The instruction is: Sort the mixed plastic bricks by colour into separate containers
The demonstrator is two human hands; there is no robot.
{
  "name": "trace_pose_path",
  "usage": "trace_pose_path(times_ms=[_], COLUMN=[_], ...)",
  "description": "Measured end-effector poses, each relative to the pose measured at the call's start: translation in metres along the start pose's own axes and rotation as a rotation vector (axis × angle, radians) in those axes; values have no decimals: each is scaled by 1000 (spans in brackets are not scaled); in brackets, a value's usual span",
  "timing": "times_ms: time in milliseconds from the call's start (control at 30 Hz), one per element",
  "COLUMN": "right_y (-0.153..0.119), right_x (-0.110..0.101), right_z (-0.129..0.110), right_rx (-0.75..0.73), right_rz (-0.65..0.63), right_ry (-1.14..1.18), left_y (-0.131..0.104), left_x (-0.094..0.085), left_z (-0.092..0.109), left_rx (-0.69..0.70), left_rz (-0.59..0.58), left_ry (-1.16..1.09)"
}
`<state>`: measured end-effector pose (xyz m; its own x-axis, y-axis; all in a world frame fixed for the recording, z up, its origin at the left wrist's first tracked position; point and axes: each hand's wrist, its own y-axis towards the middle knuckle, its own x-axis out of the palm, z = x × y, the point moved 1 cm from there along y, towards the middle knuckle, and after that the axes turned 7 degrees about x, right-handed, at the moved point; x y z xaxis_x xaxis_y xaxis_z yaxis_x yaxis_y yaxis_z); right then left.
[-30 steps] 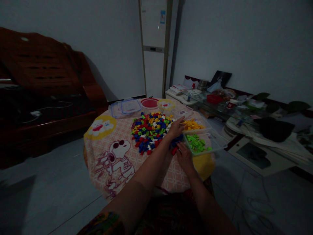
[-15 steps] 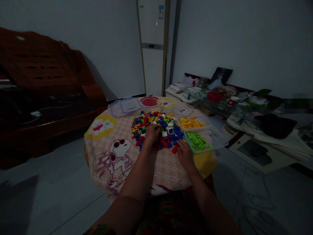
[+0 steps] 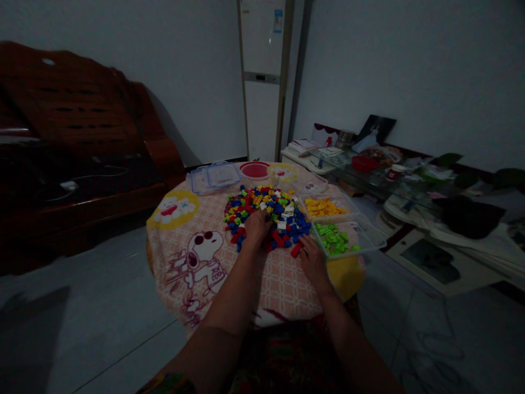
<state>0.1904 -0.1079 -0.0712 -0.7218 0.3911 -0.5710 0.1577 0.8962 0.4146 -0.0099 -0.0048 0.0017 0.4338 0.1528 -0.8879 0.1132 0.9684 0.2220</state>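
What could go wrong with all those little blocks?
The right hand is close to the box of green blocks, near the edge of the table; a bump might spill it. The left hand reaches into the mixed pile, so loose blocks could scatter. Some might roll under things.

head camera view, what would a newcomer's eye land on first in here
Probably the pile of bright mixed blocks mid-table, with the left hand in it and the right hand at a red block on its near edge. Next, perhaps, the yellow pieces and green pieces to its right, then the cartoon dog printed on the cloth.
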Motion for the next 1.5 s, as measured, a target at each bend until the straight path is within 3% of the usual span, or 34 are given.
trace_pose_path(times_ms=[233, 467, 967, 1500], right_y=[0, 0, 0, 1], right_x=[-1, 0, -1, 1], right_z=[-1, -2, -1, 0], right_rx=[16, 21, 6, 13], right_rz=[2, 8, 5, 3], right_ry=[1, 11, 14, 1], left_y=[-6, -2, -2, 6], left_x=[-6, 1, 1, 5], left_z=[7, 6, 1, -9], left_rx=[-84, -62, -11, 20], left_rz=[-49, -12, -52, -60], left_ry=[64, 86, 121, 27])
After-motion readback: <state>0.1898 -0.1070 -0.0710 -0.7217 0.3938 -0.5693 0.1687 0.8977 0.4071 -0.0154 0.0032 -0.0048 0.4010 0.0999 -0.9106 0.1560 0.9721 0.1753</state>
